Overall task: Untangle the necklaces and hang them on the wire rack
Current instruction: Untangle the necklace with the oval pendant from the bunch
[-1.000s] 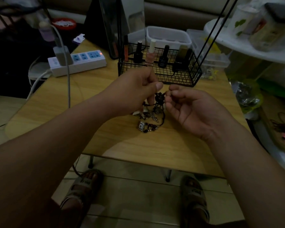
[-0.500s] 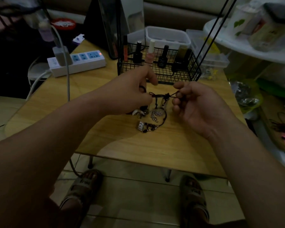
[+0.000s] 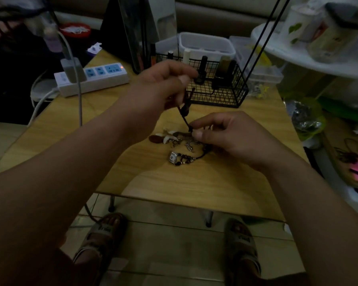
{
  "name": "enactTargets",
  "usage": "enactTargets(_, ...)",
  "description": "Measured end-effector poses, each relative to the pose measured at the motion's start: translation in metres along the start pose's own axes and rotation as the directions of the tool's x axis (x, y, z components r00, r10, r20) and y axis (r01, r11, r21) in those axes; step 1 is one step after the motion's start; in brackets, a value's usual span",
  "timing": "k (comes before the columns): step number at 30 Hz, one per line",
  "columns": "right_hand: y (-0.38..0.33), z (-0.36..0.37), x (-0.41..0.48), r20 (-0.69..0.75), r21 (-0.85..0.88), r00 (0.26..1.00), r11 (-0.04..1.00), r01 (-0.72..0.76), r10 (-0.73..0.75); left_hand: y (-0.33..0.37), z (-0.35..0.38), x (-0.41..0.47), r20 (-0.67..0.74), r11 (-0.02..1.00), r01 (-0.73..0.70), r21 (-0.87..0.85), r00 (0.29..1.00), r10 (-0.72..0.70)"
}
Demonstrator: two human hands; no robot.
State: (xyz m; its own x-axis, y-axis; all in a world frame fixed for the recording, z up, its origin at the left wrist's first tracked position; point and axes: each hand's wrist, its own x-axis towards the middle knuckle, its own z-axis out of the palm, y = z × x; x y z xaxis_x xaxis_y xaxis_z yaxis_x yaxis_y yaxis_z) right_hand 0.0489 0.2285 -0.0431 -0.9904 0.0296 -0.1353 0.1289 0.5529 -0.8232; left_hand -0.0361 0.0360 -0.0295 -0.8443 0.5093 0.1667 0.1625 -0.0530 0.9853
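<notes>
A tangle of necklaces (image 3: 179,148) with dark cords, pale tooth-shaped pendants and silver charms lies on the wooden table (image 3: 215,182). My left hand (image 3: 161,83) is raised above it and pinches the upper end of a dark cord (image 3: 184,112), pulled taut. My right hand (image 3: 225,137) sits lower, close to the table, and pinches the same cord at its lower end beside the tangle. The black wire rack (image 3: 225,93) stands just behind my hands, with two thin black rods (image 3: 262,36) rising from it to the upper right.
Several nail polish bottles (image 3: 203,68) stand inside the rack. A white power strip (image 3: 91,78) with a plugged cable lies at the table's left back. Clear plastic boxes (image 3: 207,45) sit behind the rack. A white shelf (image 3: 318,58) with clutter stands right. My sandalled feet (image 3: 103,234) are below the table edge.
My left hand rose up and back with the cord end while my right hand dropped toward the table, turning the cord from level to a steep slant. The tangle now lies more spread out.
</notes>
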Motion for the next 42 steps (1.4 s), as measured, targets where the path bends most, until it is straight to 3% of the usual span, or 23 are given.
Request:
enactTargets(3, 0.000, 0.000, 0.000, -0.004, -0.093, 1.000, 0.996, -0.014, 0.014, 0.000, -0.003, 0.003, -0.022, 0.909, 0.116, -0.400, 0.991, -0.136)
enactTargets(5, 0.001, -0.001, -0.001, -0.027, -0.188, 1.000, 0.982, -0.019, 0.014, 0.000, -0.004, 0.004, -0.010, 0.812, 0.141, -0.567, 0.984, -0.179)
enactTargets(8, -0.001, 0.002, -0.001, -0.090, -0.324, 0.995, 0.946, 0.007, -0.038, 0.001, -0.004, 0.004, 0.044, 0.760, 0.145, -0.634, 0.987, -0.152)
enactTargets(10, -0.003, 0.006, 0.001, -0.106, -0.328, 0.989, 0.943, 0.060, -0.100, 0.004, -0.001, 0.004, 0.085, 0.755, 0.143, -0.640, 0.990, -0.115)
enactTargets(15, -0.021, 0.018, 0.001, -0.113, 0.068, 0.980, 0.983, 0.171, -0.163, 0.010, 0.004, 0.005, 0.166, 0.754, 0.128, -0.645, 0.986, -0.025)
enactTargets(19, -0.023, 0.005, 0.003, -0.094, 0.440, 0.989, 0.886, 0.143, -0.113, 0.010, -0.010, 0.009, 0.041, 0.699, 0.070, -0.712, 0.997, -0.058)
enactTargets(21, -0.020, -0.001, 0.002, -0.038, 0.435, 0.996, 0.896, 0.095, -0.087, 0.008, -0.018, 0.010, -0.032, 0.691, 0.046, -0.722, 0.994, -0.101)
enactTargets(23, -0.016, -0.003, 0.000, -0.014, 0.293, 0.999, 0.955, 0.051, -0.049, 0.005, -0.024, 0.011, -0.071, 0.712, 0.028, -0.701, 0.992, -0.109)
enactTargets(27, -0.012, -0.004, -0.004, 0.006, 0.118, 1.000, 0.993, -0.005, 0.004, 0.004, -0.027, 0.012, -0.156, 0.874, 0.014, -0.485, 0.982, -0.102)
enactTargets(30, -0.011, -0.006, -0.006, -0.007, 0.159, 1.000, 0.987, 0.003, -0.001, 0.007, -0.016, 0.006, -0.178, 0.995, 0.058, -0.075, 0.982, -0.070)
enactTargets(33, -0.010, -0.007, -0.008, -0.025, 0.213, 0.999, 0.976, 0.049, -0.045, 0.006, -0.007, -0.001, -0.009, 0.918, 0.069, 0.390, 0.997, -0.072)
enactTargets(35, -0.010, -0.007, -0.008, -0.035, 0.246, 0.998, 0.967, 0.068, -0.061, 0.002, -0.005, -0.003, 0.137, 0.836, 0.027, 0.548, 0.983, -0.122)
enactTargets(38, -0.008, -0.007, -0.007, -0.062, 0.254, 0.995, 0.963, 0.089, -0.075, -0.002, -0.003, -0.003, 0.225, 0.778, 0.013, 0.628, 0.954, -0.198)
enactTargets(42, -0.008, -0.006, -0.006, -0.115, 0.314, 0.993, 0.948, 0.051, -0.015, -0.003, -0.005, -0.002, 0.215, 0.775, 0.016, 0.632, 0.957, -0.196)
